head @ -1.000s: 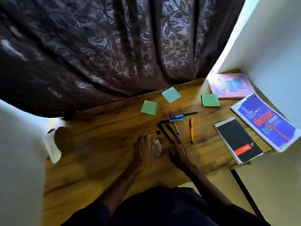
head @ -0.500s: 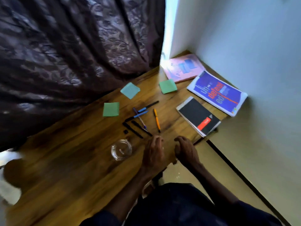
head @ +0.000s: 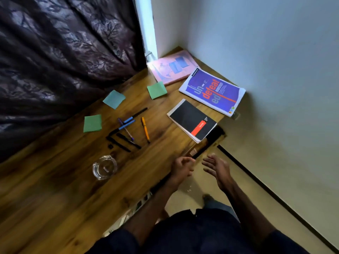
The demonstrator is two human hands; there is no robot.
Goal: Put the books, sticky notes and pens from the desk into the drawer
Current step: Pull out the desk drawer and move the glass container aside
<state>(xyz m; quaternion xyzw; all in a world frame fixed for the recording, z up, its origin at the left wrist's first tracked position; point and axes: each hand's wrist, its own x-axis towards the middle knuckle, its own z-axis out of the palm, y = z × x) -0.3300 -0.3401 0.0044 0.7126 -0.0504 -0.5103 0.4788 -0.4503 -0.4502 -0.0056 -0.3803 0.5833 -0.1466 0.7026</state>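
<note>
Both hands have shifted right along the tabletop (head: 55, 189) front edge. Left hand (head: 181, 168) clenched at the edge; right hand (head: 217, 166) released, over bare floor (head: 256, 198).

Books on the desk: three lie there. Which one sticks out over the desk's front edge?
The black book with the red label; the blue "undefeated" book and pink book lie farther back.

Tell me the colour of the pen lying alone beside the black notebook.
Orange pen, seen in the head view.

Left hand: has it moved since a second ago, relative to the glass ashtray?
Yes. The left hand left the glass ashtray and now curls at the desk's front edge, to its right.
</note>
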